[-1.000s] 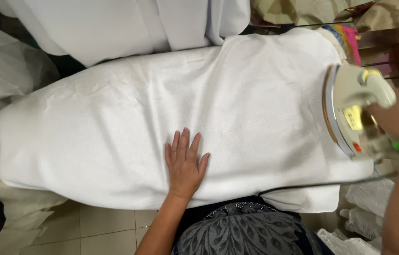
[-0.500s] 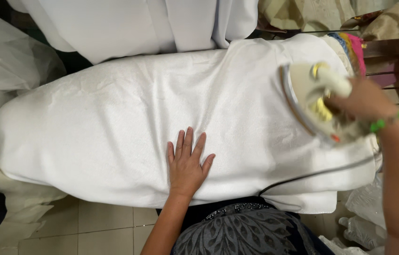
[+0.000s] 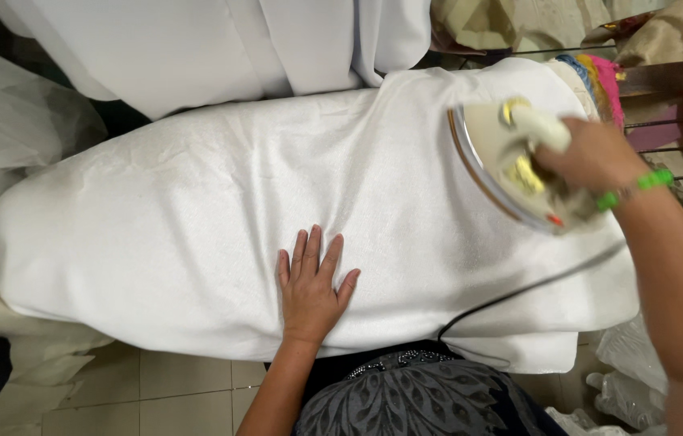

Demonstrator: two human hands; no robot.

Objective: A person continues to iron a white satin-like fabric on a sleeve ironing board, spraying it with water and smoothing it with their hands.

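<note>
White cloth [image 3: 220, 210], left hand [image 3: 309, 287] flat, right hand [image 3: 592, 157] gripping iron [image 3: 511, 165]

Cream iron [image 3: 511, 165] flat on white cloth [image 3: 220, 218], right end.

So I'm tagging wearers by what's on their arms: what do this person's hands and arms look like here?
Both forearms are bare, with no sleeves in view and no gloves. The right hand has a thin bright green band around the wrist. The left hand shows no band, watch or ring that I can make out.
</note>
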